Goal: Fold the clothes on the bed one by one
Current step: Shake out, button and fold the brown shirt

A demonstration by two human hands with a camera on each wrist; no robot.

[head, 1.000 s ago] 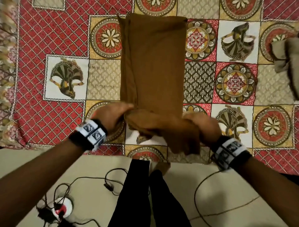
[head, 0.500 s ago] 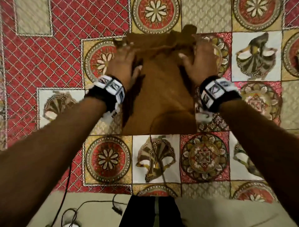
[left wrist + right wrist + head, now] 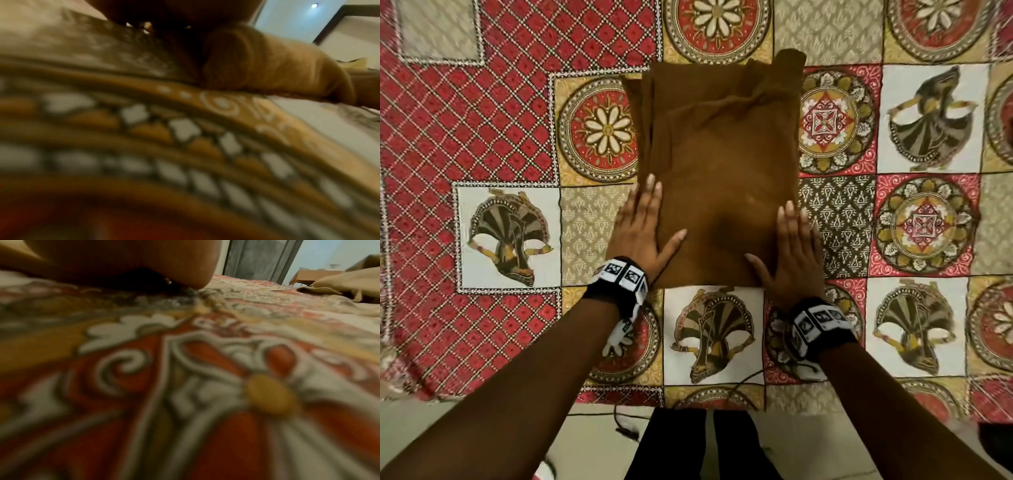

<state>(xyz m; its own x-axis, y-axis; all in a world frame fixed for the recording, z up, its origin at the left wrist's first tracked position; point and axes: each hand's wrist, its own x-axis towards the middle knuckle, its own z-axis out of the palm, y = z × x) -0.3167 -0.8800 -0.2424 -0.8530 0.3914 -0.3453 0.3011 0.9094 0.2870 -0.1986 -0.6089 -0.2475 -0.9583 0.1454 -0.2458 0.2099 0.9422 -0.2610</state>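
A brown garment (image 3: 722,164) lies folded into a tall rectangle on the patterned bedspread (image 3: 482,137). Its far end is rumpled, with a flap sticking up at the top right. My left hand (image 3: 643,226) lies flat with straight fingers on the garment's near left edge. My right hand (image 3: 791,246) lies flat on its near right edge, fingers straight. In the left wrist view the garment's rounded fold (image 3: 267,68) sits on the bedspread below the palm. The right wrist view shows mostly blurred bedspread (image 3: 185,386) under the palm.
A tan cloth (image 3: 345,283) lies further off on the bed in the right wrist view. The bed's near edge runs along the bottom, with my dark-trousered legs (image 3: 702,445) and a cable (image 3: 619,421) on the pale floor.
Both hands carried the garment's near end up to its far end, folding it in half. They then slid back to the near fold and now press flat there.
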